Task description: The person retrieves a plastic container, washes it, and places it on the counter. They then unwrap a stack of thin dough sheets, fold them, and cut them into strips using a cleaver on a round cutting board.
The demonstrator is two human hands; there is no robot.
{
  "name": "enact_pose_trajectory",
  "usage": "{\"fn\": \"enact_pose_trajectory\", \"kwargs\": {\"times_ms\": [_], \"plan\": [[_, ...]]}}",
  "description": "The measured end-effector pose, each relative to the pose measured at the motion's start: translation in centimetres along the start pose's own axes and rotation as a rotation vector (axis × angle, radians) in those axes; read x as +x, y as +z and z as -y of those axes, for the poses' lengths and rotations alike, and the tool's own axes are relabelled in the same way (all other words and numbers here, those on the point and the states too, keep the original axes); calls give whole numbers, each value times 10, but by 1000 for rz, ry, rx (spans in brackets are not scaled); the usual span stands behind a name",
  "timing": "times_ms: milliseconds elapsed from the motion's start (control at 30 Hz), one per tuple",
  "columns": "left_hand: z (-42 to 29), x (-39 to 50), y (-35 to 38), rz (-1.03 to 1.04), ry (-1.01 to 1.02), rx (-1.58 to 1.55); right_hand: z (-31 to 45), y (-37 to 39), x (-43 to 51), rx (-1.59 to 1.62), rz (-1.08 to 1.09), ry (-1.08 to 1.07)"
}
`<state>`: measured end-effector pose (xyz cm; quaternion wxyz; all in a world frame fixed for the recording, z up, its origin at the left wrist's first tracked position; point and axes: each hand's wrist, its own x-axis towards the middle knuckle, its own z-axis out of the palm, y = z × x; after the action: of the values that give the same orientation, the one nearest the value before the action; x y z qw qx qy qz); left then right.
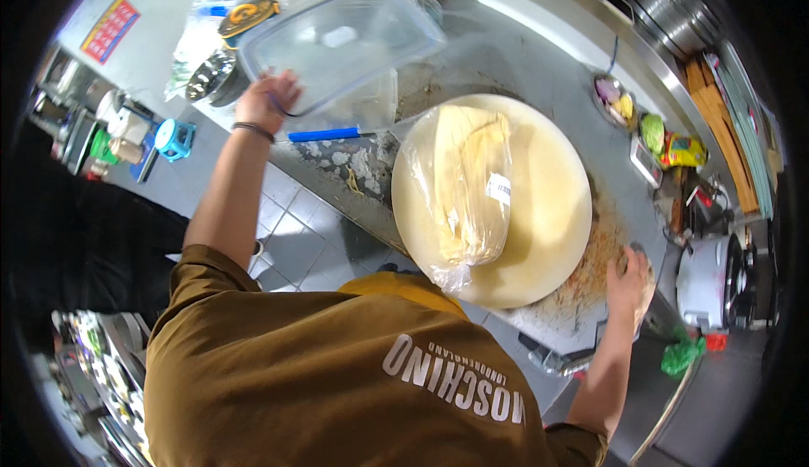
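My left hand point(268, 101) is at the near-left corner of a clear plastic lid point(379, 24), whose rim crosses the hand. This lid is tilted above a clear plastic container point(373, 100) with a blue clip point(323, 134). A large round cutting board point(550, 182) lies before me on the metal counter. On its left half rests a clear plastic bag point(471, 182) of folded, pale yellow food sheets, bearing a white label. At the counter's right end, my right hand point(631, 283) has curled fingers against a pale thing, mostly hidden, beside brown crumbs point(597, 258).
Metal bowls point(212, 78) and bagged greens stand at the back left. A bowl of cut vegetables point(614, 100), a cabbage piece point(652, 132) and a yellow packet point(686, 151) line the right side. A rice cooker point(705, 283) stands far right. A dark-clothed person point(82, 233) is at left.
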<state>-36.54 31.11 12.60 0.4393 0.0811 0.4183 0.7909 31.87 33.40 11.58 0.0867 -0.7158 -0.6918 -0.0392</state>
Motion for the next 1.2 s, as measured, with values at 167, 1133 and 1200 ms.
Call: {"fn": "enact_pose_trajectory", "kwargs": {"times_ms": [167,1133,1200], "plan": [[-17,80,-62,-192,-137,57,76,-2,-25,197,11,-72],[133,-59,-87,687,559,1803,-21,8,-135,178,84,523],[139,-55,-94,613,516,1676,-71,18,-146,104,91,699]]}}
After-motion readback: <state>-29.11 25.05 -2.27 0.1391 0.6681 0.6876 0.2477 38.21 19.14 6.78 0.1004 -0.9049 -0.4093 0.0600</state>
